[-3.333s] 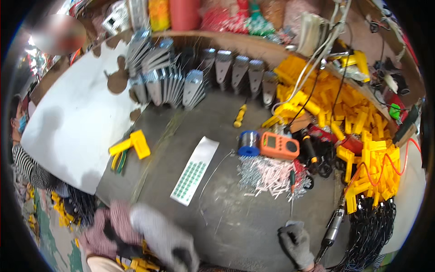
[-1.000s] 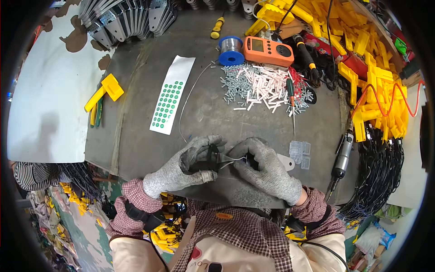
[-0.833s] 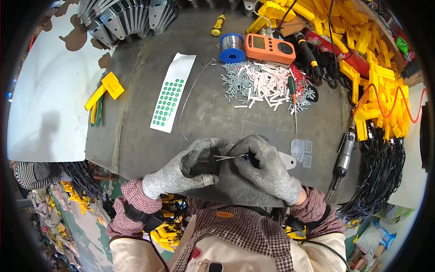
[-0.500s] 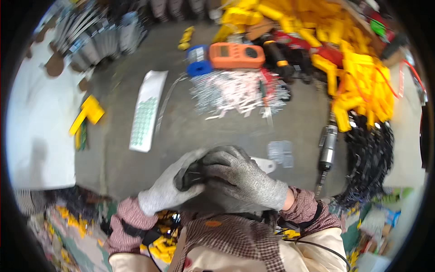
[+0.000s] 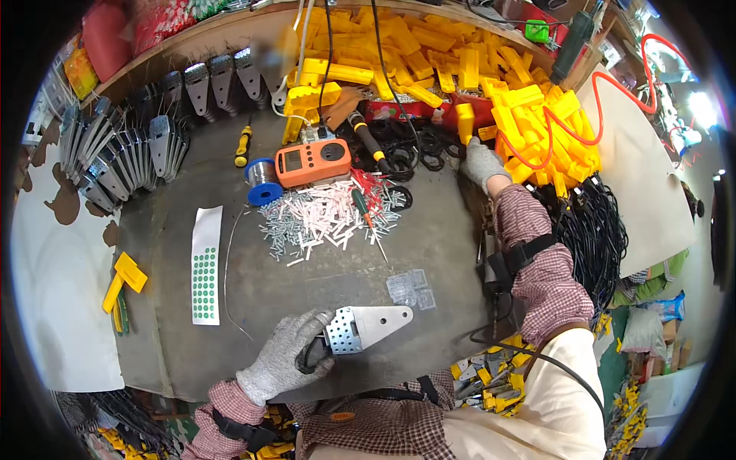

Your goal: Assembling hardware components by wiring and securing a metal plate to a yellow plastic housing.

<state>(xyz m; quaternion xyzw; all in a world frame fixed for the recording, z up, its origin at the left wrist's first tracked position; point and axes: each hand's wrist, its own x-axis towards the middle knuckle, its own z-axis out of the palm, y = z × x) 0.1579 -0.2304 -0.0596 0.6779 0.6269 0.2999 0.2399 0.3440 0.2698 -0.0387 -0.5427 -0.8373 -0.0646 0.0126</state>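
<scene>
My left hand (image 5: pixel 287 356), in a grey glove with dark fingers, is closed round the near end of a silver metal bracket (image 5: pixel 372 326). The bracket has a perforated box-like part by my fingers and a flat tapered plate with holes pointing right. Some black material shows within the grip. At the far right, my gloved right hand (image 5: pixel 484 164) reaches to the edge of a heap of yellow plastic parts (image 5: pixel 529 126). Its fingertips close on the lower end of an upright yellow plastic piece (image 5: pixel 464 123); the grip is partly hidden.
Mid-table lie small pins and pale sleeves (image 5: pixel 322 218), a screwdriver (image 5: pixel 360 203), an orange multimeter (image 5: pixel 313 162) and a solder spool (image 5: pixel 264 182). Nearby are a green-dot sticker sheet (image 5: pixel 205 268) and clear plastic pieces (image 5: pixel 411 290). Black cables (image 5: pixel 586 230) hang at right; more brackets (image 5: pixel 126 157) stand at left.
My hands were together at the near table edge. My right hand has since left and reached far right to the yellow parts. My left hand stays near, with the bracket now plainly visible. The view has shifted.
</scene>
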